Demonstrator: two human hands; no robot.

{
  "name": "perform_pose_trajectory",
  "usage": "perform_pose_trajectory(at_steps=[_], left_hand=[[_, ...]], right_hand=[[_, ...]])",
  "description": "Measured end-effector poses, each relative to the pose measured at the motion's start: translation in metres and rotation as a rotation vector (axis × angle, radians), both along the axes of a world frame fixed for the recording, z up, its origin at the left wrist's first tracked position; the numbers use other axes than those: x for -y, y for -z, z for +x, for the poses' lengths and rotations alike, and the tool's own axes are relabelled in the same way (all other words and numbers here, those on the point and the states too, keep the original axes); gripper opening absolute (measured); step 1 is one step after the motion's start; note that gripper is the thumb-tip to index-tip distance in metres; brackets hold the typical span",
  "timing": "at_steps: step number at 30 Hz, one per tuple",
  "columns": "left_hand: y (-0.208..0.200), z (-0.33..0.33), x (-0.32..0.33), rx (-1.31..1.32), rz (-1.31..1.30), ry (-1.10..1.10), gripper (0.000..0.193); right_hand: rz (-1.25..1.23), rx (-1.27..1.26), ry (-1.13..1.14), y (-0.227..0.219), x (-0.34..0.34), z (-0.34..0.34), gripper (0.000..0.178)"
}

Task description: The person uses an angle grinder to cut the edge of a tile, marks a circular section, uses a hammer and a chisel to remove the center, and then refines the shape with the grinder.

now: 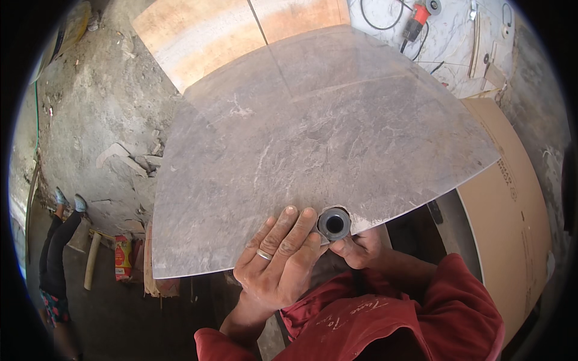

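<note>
A large grey stone-look tile [313, 138] lies in front of me. A rough notch is cut in its near edge. A short dark grey pipe piece [334, 224], round with a black bore, sits in this notch. My left hand [280, 259], with a ring on one finger, lies with its fingers stretched out on the tile beside the notch; its fingertips are close to the pipe piece. My right hand [361, 248] is closed at the pipe piece from below and right, thumb against it. Part of its fingers is hidden under the tile's edge.
Beyond the tile lies an orange-brown and white slab [211, 42]. A red angle grinder [416, 23] with a cord rests on a white marbled surface [448, 54]. Cardboard [512, 210] is at the right. Tile scraps [123, 157] and a red-yellow bag [123, 257] lie left, near another person's legs [57, 246].
</note>
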State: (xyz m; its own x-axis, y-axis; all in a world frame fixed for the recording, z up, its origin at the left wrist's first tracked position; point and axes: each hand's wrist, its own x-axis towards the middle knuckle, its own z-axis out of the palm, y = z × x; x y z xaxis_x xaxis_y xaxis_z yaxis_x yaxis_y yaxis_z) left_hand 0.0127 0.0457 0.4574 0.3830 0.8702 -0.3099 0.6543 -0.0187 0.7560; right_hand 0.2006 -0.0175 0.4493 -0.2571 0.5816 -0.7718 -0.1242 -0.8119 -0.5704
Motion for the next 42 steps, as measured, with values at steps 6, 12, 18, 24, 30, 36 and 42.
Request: perform_pose_trajectory(at_steps=[6, 12, 18, 24, 30, 36, 42], left_hand=[[0.0, -0.002, 0.002, -0.006, -0.02, 0.024, 0.025], [0.0, -0.002, 0.005, 0.003, -0.024, 0.03, 0.025], [0.0, -0.002, 0.004, -0.005, -0.033, 0.043, 0.027], [0.004, -0.001, 0.007, -0.02, 0.026, 0.018, 0.014], [0.002, -0.001, 0.004, -0.014, 0.036, -0.004, 0.015], [0.002, 0.0, -0.008, -0.015, 0.066, -0.041, 0.018], [0.005, -0.004, -0.029, -0.051, 0.136, 0.006, 0.02]], right_hand=[[-0.039, -0.033, -0.031, 0.001, 0.006, 0.002, 0.027], [-0.07, -0.035, -0.025, 0.001, 0.008, 0.002, 0.029], [-0.057, -0.047, -0.062, 0.001, 0.006, 0.002, 0.029], [-0.009, -0.004, -0.074, -0.001, 0.002, -0.002, 0.029], [0.1, 0.034, -0.083, -0.002, -0.008, -0.005, 0.029], [0.282, 0.14, -0.119, 0.004, -0.015, -0.007, 0.033], [0.373, 0.224, -0.315, 0.012, -0.038, 0.008, 0.036]])
